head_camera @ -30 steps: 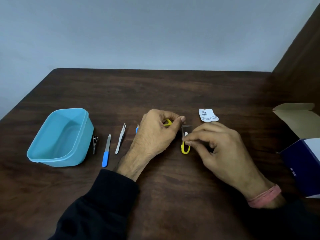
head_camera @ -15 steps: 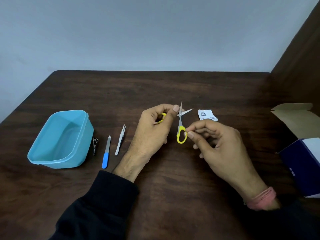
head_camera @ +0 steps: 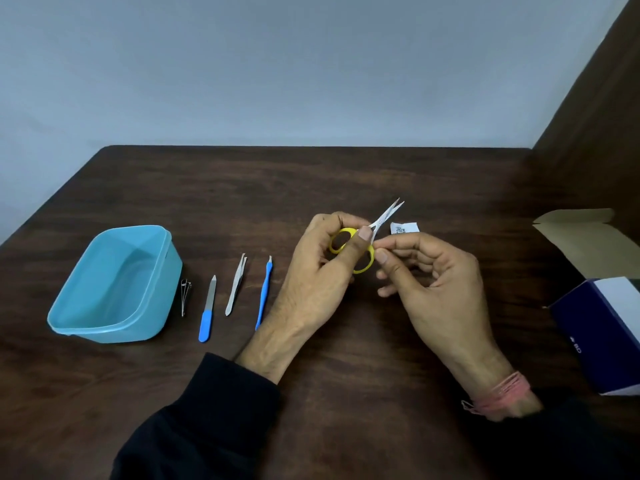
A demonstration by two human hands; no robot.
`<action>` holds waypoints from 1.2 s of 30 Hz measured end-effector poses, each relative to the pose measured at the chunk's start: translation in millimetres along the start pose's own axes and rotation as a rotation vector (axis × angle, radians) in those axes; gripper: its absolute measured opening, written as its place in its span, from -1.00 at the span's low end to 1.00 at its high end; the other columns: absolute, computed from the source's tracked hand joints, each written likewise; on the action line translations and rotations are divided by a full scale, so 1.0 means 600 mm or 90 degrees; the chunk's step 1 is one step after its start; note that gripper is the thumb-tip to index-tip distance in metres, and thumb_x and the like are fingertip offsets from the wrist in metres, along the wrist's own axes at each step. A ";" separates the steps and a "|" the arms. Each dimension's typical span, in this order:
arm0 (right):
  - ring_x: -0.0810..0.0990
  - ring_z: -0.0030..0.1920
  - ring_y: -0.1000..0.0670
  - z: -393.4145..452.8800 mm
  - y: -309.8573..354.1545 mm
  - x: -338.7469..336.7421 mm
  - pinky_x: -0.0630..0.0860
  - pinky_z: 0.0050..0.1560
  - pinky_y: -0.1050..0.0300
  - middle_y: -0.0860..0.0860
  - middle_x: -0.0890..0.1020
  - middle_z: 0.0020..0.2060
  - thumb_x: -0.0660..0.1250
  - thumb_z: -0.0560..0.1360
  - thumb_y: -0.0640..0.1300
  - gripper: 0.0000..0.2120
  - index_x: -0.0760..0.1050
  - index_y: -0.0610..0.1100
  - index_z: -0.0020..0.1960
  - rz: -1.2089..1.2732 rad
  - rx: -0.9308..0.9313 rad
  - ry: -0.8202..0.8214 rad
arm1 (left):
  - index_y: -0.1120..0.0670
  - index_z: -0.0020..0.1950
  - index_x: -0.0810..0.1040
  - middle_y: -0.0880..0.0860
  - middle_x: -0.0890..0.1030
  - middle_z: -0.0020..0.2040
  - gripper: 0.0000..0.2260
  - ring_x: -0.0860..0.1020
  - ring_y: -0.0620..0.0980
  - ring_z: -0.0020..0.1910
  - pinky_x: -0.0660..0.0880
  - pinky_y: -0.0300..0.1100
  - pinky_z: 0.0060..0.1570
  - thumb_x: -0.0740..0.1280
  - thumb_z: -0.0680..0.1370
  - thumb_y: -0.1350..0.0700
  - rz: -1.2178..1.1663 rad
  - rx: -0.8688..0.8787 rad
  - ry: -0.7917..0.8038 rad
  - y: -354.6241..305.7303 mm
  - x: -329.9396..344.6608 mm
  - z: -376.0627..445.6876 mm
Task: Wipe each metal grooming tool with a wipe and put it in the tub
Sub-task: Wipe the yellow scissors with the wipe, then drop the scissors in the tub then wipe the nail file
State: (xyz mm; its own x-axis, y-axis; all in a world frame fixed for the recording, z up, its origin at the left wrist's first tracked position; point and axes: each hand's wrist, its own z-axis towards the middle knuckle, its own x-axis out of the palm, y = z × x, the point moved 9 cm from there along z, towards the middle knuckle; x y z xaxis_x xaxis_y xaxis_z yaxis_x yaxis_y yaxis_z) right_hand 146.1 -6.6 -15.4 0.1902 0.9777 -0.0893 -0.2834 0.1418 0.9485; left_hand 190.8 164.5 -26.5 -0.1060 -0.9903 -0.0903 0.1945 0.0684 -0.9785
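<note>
Both hands hold the scissors (head_camera: 367, 245) above the surface (head_camera: 346, 375): left hand (head_camera: 322, 265) grips a yellow loop, right hand (head_camera: 433, 271) pinches the other. Blades now nearly together, tilted right, versus earlier. Tub (head_camera: 104, 327) far left.

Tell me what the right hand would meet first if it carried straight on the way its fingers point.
The right hand points left, so its fingers would first meet the scissors gripped by the left hand; they seem already to touch a yellow handle loop.

Black sleeves (head_camera: 207, 420); pink thread wristband (head_camera: 502, 393).
</note>
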 end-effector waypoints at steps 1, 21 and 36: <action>0.76 -0.17 -0.01 0.002 0.000 0.000 0.76 -0.22 0.06 -0.05 0.78 -0.12 0.52 0.63 -0.29 -0.89 0.76 -0.12 0.09 0.006 -0.003 -0.007 | -0.07 0.10 0.78 0.02 0.68 0.07 -0.92 0.66 -0.15 -0.04 0.59 -0.19 -0.08 0.47 0.71 0.04 -0.030 -0.020 -0.012 0.003 -0.005 0.001; 0.77 -0.11 -0.10 -0.052 0.079 0.098 0.76 -0.12 0.04 -0.14 0.79 -0.03 0.47 0.65 -0.29 -0.87 0.70 -0.16 0.16 0.169 -0.050 0.111 | 0.00 -0.04 0.82 -0.08 0.79 -0.16 -0.90 0.70 -0.18 -0.17 0.61 -0.26 -0.09 0.59 0.59 0.20 0.056 0.056 -0.293 -0.129 -0.202 -0.150; 0.67 -0.24 -0.01 -0.052 0.021 0.162 0.64 -0.33 0.16 -0.09 0.79 -0.08 0.49 0.65 -0.26 -0.91 0.75 -0.14 0.11 0.108 0.028 0.191 | -0.10 -0.18 0.80 -0.22 0.65 0.17 -0.85 0.39 0.09 0.49 0.43 0.14 0.33 0.57 0.47 -0.16 0.586 -0.298 -0.435 -0.127 -0.460 -0.162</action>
State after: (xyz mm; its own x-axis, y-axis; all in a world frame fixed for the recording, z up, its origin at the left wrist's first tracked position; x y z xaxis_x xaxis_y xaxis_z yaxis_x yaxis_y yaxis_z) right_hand 131.8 95.3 -21.6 -0.1425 0.9898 -0.0080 -0.2459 -0.0276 0.9689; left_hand 110.6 444.5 55.0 0.4433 -0.4011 -0.8017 -0.4547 0.6701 -0.5867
